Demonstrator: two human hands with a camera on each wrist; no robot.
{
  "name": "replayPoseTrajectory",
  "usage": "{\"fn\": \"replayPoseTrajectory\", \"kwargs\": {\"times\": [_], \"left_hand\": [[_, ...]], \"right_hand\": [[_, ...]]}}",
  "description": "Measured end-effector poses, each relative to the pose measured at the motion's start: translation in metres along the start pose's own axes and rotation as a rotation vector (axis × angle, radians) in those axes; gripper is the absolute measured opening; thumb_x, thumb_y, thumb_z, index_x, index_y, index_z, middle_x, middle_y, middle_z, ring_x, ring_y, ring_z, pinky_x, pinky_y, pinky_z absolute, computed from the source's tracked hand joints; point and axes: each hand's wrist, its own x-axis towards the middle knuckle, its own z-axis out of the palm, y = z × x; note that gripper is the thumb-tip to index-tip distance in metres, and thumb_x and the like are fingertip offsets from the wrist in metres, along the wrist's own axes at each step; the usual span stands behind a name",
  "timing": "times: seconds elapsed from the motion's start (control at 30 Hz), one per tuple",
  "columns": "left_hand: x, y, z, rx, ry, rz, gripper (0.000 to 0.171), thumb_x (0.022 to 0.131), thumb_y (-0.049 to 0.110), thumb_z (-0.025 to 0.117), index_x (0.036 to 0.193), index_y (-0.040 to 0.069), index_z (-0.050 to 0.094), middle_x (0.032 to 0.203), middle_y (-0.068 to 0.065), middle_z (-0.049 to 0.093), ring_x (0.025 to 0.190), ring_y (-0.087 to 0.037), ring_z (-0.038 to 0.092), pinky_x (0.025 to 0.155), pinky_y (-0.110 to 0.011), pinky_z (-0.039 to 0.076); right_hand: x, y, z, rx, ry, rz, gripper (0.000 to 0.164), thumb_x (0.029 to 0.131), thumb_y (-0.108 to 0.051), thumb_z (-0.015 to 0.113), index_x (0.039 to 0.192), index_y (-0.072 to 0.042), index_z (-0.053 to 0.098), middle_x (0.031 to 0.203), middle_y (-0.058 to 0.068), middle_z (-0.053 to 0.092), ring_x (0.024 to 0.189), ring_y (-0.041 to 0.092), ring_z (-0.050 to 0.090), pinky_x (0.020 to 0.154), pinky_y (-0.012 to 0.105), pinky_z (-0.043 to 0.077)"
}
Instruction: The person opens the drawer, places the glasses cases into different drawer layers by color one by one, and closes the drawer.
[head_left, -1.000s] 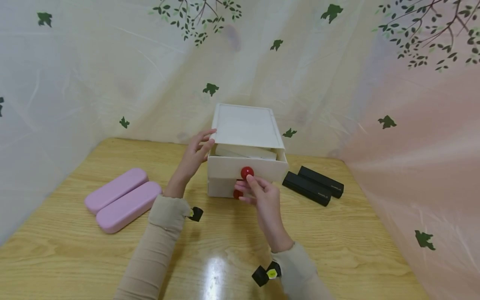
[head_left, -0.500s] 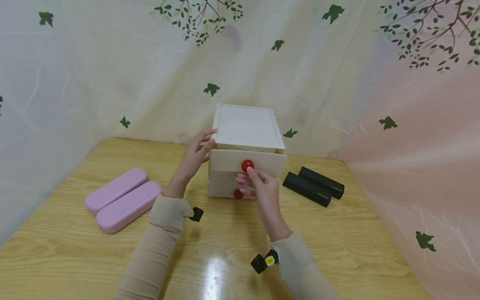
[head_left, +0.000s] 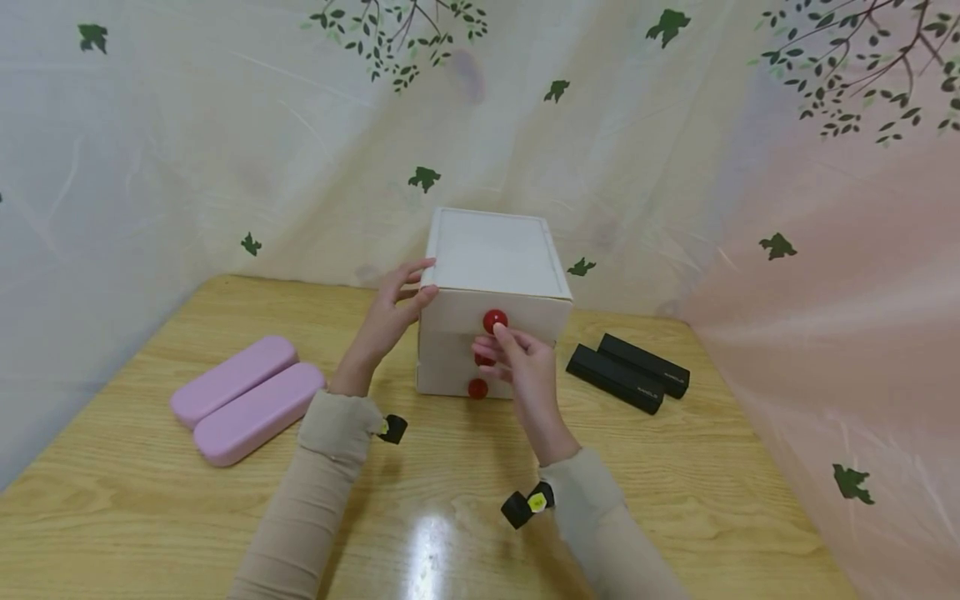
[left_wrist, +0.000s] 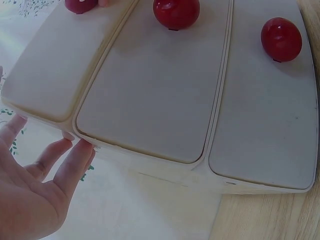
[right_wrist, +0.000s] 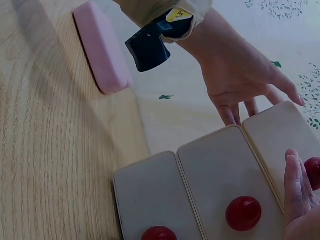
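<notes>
A small white drawer cabinet [head_left: 495,250] stands on the wooden table, its three drawers flush with the front. Each drawer has a round red knob; the top knob [head_left: 495,317] is at my right hand [head_left: 536,387]. The right thumb tip touches that knob, while the fingers extend loosely below it and partly cover the middle knob [right_wrist: 243,213]. The bottom knob [head_left: 477,389] shows fully. My left hand [head_left: 381,325] rests against the cabinet's upper left side, fingertips along the edge, as the left wrist view [left_wrist: 35,190] also shows.
Two pink oblong cases [head_left: 258,412] lie side by side on the left of the table [head_left: 420,475]. Right of the cabinet are two long black boxes [head_left: 615,379]. A leaf-patterned cloth [head_left: 495,125] hangs behind and beside the table.
The right hand has pushed the top drawer inward, from partly out with a pale item visible inside to flush with the cabinet. The left hand has stayed at the cabinet's side.
</notes>
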Motion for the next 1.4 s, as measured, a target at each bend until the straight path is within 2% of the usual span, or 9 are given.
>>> {"fn": "replayPoseTrajectory", "kwargs": {"times": [0.47,0.87,1.1,1.23,1.4], "left_hand": [[0.0,-0.001,0.002,0.042,0.025,0.018,0.05,0.096,0.03,0.06,0.143,0.023,0.045,0.151,-0.011,0.034,0.129,-0.038,0.045,0.093,-0.055,0.05],[0.002,-0.003,0.002,0.074,0.042,0.045,0.048,0.097,0.027,0.06,0.142,0.02,0.047,0.15,-0.012,0.038,0.13,-0.036,0.045,0.092,-0.055,0.05],[0.005,-0.003,0.0,0.071,0.026,0.044,0.048,0.096,0.025,0.061,0.141,0.019,0.047,0.146,-0.014,0.04,0.126,-0.038,0.048,0.09,-0.055,0.052],[0.008,-0.001,-0.002,0.069,0.004,0.033,0.049,0.094,0.026,0.063,0.14,0.018,0.048,0.143,-0.016,0.042,0.122,-0.041,0.051,0.089,-0.055,0.053],[0.009,0.003,-0.006,0.099,-0.017,0.004,0.051,0.094,0.028,0.064,0.141,0.018,0.046,0.146,-0.017,0.04,0.124,-0.04,0.049,0.093,-0.056,0.05]], "right_hand": [[0.005,0.001,0.0,-0.029,-0.005,0.0,0.032,0.096,-0.029,0.06,0.113,-0.003,0.068,0.098,0.009,0.075,0.084,0.012,0.074,0.071,0.027,0.059],[0.005,0.001,-0.001,-0.039,-0.023,-0.026,0.03,0.097,-0.027,0.059,0.111,-0.001,0.068,0.093,0.006,0.075,0.081,0.011,0.073,0.067,0.025,0.059],[0.004,0.0,-0.007,-0.075,-0.049,-0.028,0.032,0.097,-0.029,0.06,0.113,-0.002,0.067,0.095,0.007,0.075,0.083,0.012,0.073,0.069,0.027,0.059],[0.003,0.002,-0.013,-0.092,-0.027,-0.004,0.03,0.097,-0.026,0.059,0.114,-0.003,0.067,0.096,0.007,0.075,0.081,0.011,0.072,0.069,0.027,0.059],[0.003,0.006,-0.02,-0.113,-0.009,0.023,0.028,0.098,-0.024,0.058,0.114,-0.002,0.066,0.095,0.005,0.075,0.081,0.009,0.071,0.068,0.025,0.059]]}}
